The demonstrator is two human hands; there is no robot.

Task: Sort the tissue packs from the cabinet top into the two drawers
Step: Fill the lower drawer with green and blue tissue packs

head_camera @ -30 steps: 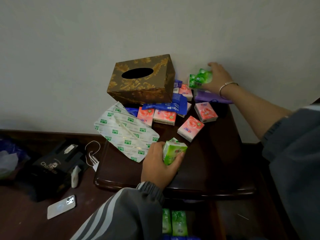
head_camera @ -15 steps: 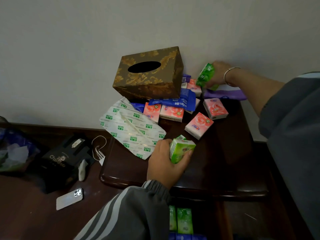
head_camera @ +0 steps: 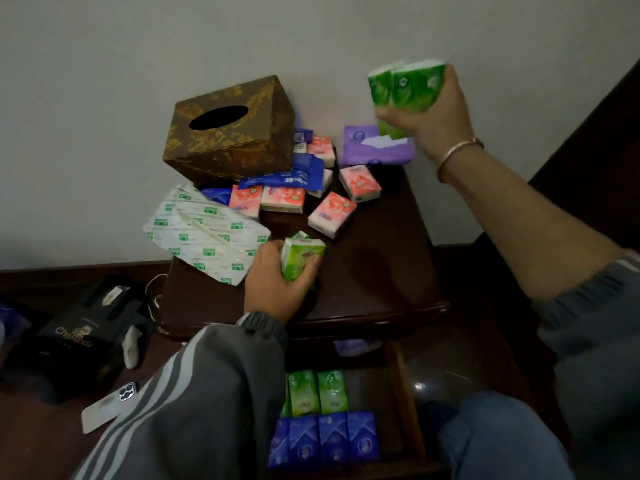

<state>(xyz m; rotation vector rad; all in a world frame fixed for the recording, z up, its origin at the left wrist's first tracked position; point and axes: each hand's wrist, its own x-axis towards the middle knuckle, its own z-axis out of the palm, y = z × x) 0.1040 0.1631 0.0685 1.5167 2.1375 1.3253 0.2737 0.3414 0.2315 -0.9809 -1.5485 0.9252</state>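
an open drawer (head_camera: pixel 412 403) at the frame's bottom held a row of blue packs (head_camera: pixel 332 441) with green packs (head_camera: pixel 317 391) behind them, its left part hidden by a striped sleeve (head_camera: pixel 207 393). a pale purple shape (head_camera: pixel 353 346) under the cabinet edge was too dark to make out. the left hand (head_camera: pixel 277 285) gripped a light green pack (head_camera: pixel 301 254) on the cabinet top (head_camera: pixel 374 271), beside a white wrapper (head_camera: pixel 207 233) printed "royo". pink packs (head_camera: pixel 332 213) lay scattered behind. the raised right hand (head_camera: pixel 436 116) clutched a bundle of darker green packs (head_camera: pixel 405 88) over a purple pack (head_camera: pixel 374 147) near the wall, beside a brown-gold tissue box (head_camera: pixel 232 129).
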